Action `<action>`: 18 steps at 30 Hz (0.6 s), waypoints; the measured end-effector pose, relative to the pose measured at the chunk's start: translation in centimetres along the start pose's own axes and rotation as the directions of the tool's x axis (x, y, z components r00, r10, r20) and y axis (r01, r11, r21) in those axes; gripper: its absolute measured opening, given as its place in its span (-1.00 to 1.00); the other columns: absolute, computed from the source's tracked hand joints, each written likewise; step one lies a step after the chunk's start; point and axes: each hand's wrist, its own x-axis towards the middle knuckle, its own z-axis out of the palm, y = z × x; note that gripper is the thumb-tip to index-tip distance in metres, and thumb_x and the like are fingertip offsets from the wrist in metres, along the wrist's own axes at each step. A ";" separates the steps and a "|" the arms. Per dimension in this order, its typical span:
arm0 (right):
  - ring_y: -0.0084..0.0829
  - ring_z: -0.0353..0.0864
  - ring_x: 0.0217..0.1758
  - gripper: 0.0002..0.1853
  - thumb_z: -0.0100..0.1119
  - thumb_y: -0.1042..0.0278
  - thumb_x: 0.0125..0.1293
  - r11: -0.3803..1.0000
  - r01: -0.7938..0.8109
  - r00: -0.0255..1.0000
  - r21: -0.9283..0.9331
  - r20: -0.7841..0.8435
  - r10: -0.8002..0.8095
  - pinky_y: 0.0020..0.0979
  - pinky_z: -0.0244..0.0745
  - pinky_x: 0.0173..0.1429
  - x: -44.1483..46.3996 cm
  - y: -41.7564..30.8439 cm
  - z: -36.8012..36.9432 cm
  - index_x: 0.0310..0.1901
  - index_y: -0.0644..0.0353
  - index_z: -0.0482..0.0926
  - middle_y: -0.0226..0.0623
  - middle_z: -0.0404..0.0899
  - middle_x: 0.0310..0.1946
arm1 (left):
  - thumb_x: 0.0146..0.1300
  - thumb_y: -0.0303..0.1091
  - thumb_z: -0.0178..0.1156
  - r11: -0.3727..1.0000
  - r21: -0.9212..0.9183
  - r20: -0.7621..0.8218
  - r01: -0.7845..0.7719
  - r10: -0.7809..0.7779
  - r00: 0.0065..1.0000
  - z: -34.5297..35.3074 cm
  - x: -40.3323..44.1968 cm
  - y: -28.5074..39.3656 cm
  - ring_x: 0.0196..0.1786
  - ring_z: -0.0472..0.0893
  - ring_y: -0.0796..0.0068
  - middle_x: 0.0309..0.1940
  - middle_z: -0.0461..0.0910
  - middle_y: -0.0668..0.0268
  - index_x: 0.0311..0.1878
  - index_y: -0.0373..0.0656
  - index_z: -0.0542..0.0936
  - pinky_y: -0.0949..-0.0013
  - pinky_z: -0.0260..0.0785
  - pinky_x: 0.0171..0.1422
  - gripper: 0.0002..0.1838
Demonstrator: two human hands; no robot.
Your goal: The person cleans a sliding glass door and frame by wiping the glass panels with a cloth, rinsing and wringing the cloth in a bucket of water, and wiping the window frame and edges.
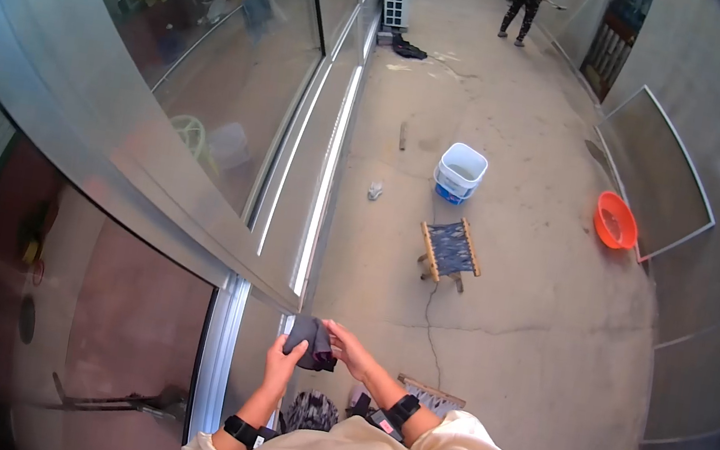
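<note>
A folded dark grey cloth is held up in front of my body, close to the window frame. My left hand grips its left side, with the thumb lying over the fabric. At the cloth's right edge, my right hand is closed on it with the fingertips at the top. A darker, reddish fold shows on the cloth near the right hand. Both wrists wear black bands. Whether the cloth is a garment or a rag I cannot tell.
A folding stool stands ahead on the concrete, with a white-and-blue bucket behind it. An orange basin sits right, near a leaning screen panel. Glass windows run along the left. Far off, a person stands.
</note>
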 end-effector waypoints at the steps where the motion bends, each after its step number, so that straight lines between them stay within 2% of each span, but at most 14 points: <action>1: -0.39 0.34 0.24 -0.31 0.04 -0.17 0.27 0.996 0.079 0.997 -0.041 -0.020 -0.080 -0.31 0.18 0.28 0.9 -1.8 -1.0 0.29 0.10 0.25 -0.29 0.34 0.21 | 0.17 -0.29 0.28 0.997 0.049 0.001 -0.065 0.065 0.998 1.1 2.1 0.5 -0.25 0.53 0.59 -0.31 0.59 0.33 -0.16 -0.29 0.54 0.48 0.37 -0.15 -0.71; 2: -0.39 0.34 0.24 -0.31 0.04 -0.17 0.27 0.996 0.084 0.996 -0.038 -0.021 -0.085 -0.31 0.18 0.28 1.9 -3.3 -1.9 0.29 0.10 0.25 -0.29 0.34 0.21 | 0.16 -0.26 0.28 0.987 0.097 0.005 -0.130 0.130 0.991 1.9 4.1 1.1 -0.27 0.55 0.56 -0.33 0.60 0.31 -0.16 -0.29 0.53 0.46 0.39 -0.17 -0.70; 3: -0.39 0.32 0.25 -0.31 0.03 -0.16 0.28 0.989 0.115 0.991 -0.089 -0.058 -0.121 -0.29 0.17 0.30 2.9 -4.4 -2.8 0.32 0.07 0.20 -0.29 0.32 0.23 | 0.16 -0.26 0.28 0.987 0.102 0.008 -0.127 0.127 0.992 2.5 5.9 1.6 -0.27 0.55 0.56 -0.33 0.60 0.31 -0.16 -0.29 0.53 0.46 0.39 -0.17 -0.70; 5: -0.39 0.30 0.26 -0.30 0.01 -0.15 0.30 0.980 0.146 0.983 -0.137 -0.095 -0.160 -0.26 0.16 0.31 5.0 -6.6 -4.2 0.35 0.05 0.15 -0.29 0.30 0.26 | 0.14 -0.20 0.29 0.896 0.405 0.036 -0.182 0.184 0.982 4.1 9.8 3.3 -0.31 0.58 0.48 -0.39 0.61 0.23 -0.18 -0.29 0.52 0.41 0.41 -0.20 -0.65; 8: -0.39 0.26 0.30 -0.30 0.05 -0.13 0.28 0.985 0.142 0.987 -0.100 -0.067 -0.149 -0.25 0.12 0.34 8.8 -10.0 -5.6 0.35 0.05 0.17 -0.30 0.30 0.26 | 0.12 -0.14 0.30 0.886 0.424 0.060 -0.187 0.178 0.982 7.2 16.0 5.0 -0.34 0.60 0.42 -0.44 0.61 0.16 -0.18 -0.27 0.51 0.37 0.42 -0.19 -0.62; 9: -0.40 0.25 0.31 -0.29 0.08 -0.12 0.26 0.989 0.083 0.993 -0.120 -0.076 -0.093 -0.24 0.11 0.34 10.5 -11.6 -6.0 0.35 0.06 0.19 -0.30 0.30 0.25 | 0.17 -0.28 0.27 0.918 0.367 0.094 -0.150 0.124 0.988 8.4 18.2 5.7 -0.32 0.49 0.64 -0.38 0.53 0.39 -0.21 -0.24 0.50 0.51 0.36 -0.23 -0.75; 10: -0.41 0.24 0.32 -0.29 0.11 -0.11 0.25 0.990 0.027 0.995 -0.141 -0.086 -0.040 -0.23 0.11 0.34 12.3 -13.5 -6.4 0.34 0.07 0.20 -0.30 0.31 0.25 | 0.17 -0.28 0.27 0.914 0.370 0.109 -0.165 0.134 0.985 9.6 20.6 6.4 -0.32 0.49 0.64 -0.38 0.53 0.39 -0.21 -0.24 0.50 0.51 0.36 -0.23 -0.75; 12: -0.43 0.25 0.31 -0.28 0.18 -0.06 0.21 0.994 0.088 0.991 -0.065 -0.092 -0.093 -0.26 0.14 0.32 16.3 -16.9 -7.4 0.32 0.14 0.23 -0.26 0.33 0.23 | 0.17 -0.32 0.28 0.991 0.123 0.155 -0.052 0.033 0.987 11.5 25.6 7.7 -0.29 0.49 0.63 -0.34 0.53 0.38 -0.18 -0.23 0.49 0.51 0.37 -0.19 -0.75; 14: -0.39 0.23 0.32 -0.27 0.24 0.02 0.19 0.994 0.072 0.993 0.079 -0.094 -0.065 -0.30 0.17 0.31 21.4 -19.2 -9.0 0.31 0.19 0.22 -0.18 0.30 0.24 | 0.15 -0.36 0.28 0.998 0.062 0.165 -0.018 0.007 0.986 13.5 30.3 10.3 -0.23 0.49 0.64 -0.31 0.52 0.37 -0.16 -0.22 0.46 0.54 0.36 -0.13 -0.74; 15: -0.35 0.23 0.33 -0.29 0.25 0.10 0.19 0.994 0.111 0.976 0.006 -0.191 -0.107 -0.34 0.18 0.32 23.5 -20.3 -9.8 0.30 0.24 0.21 -0.13 0.29 0.25 | 0.15 -0.36 0.28 0.998 0.060 0.179 -0.005 -0.006 0.984 14.3 32.5 11.5 -0.24 0.50 0.63 -0.31 0.52 0.36 -0.15 -0.22 0.45 0.53 0.36 -0.14 -0.73; 16: -0.35 0.23 0.33 -0.29 0.25 0.10 0.19 0.994 0.111 0.975 0.008 -0.194 -0.107 -0.34 0.18 0.32 25.3 -22.3 -10.6 0.30 0.24 0.21 -0.13 0.29 0.25 | 0.14 -0.37 0.28 0.998 0.055 0.191 0.004 -0.015 0.981 15.2 34.8 12.6 -0.25 0.51 0.62 -0.31 0.52 0.35 -0.14 -0.22 0.44 0.53 0.37 -0.15 -0.72; 18: -0.32 0.20 0.37 -0.29 0.24 0.14 0.21 0.917 0.341 0.830 -0.206 -0.392 -0.397 -0.35 0.14 0.36 28.5 -24.9 -11.3 0.32 0.23 0.19 -0.11 0.28 0.26 | 0.13 -0.37 0.29 0.996 0.091 0.185 -0.021 0.004 0.983 16.7 39.2 13.9 -0.25 0.51 0.61 -0.30 0.52 0.34 -0.13 -0.23 0.44 0.51 0.38 -0.15 -0.70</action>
